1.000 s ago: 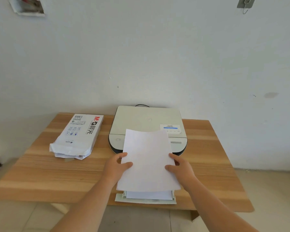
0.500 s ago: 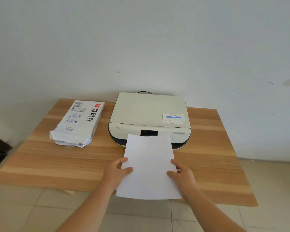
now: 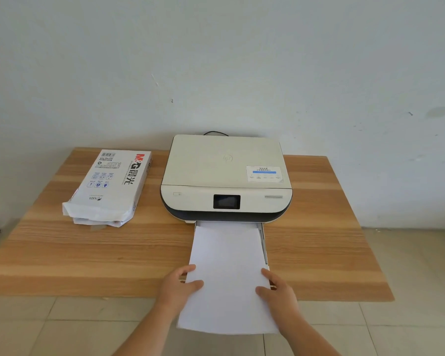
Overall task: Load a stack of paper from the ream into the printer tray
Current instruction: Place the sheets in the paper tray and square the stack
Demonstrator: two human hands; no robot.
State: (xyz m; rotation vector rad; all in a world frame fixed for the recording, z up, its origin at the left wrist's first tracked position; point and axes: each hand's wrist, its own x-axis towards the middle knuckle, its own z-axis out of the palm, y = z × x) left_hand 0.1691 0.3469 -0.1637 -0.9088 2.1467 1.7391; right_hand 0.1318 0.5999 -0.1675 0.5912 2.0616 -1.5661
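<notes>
A thin stack of white paper (image 3: 228, 273) lies along the pulled-out tray (image 3: 264, 249) at the front of the cream printer (image 3: 225, 173). Its far edge sits just short of the printer's dark slot, and its near end overhangs the table edge. My left hand (image 3: 179, 289) grips the stack's left side, thumb on top. My right hand (image 3: 278, 291) grips the right side the same way. The opened paper ream (image 3: 111, 186), a white wrapper with red lettering, lies flat to the left of the printer.
The wooden table (image 3: 319, 247) stands against a white wall (image 3: 216, 60). A black cable (image 3: 215, 133) runs out behind the printer. Tiled floor (image 3: 406, 317) shows in front and to the right.
Both hands have lowered the paper from in front of the printer and laid it flat on the tray, sliding its far edge toward the slot. The printer's screen is uncovered now.
</notes>
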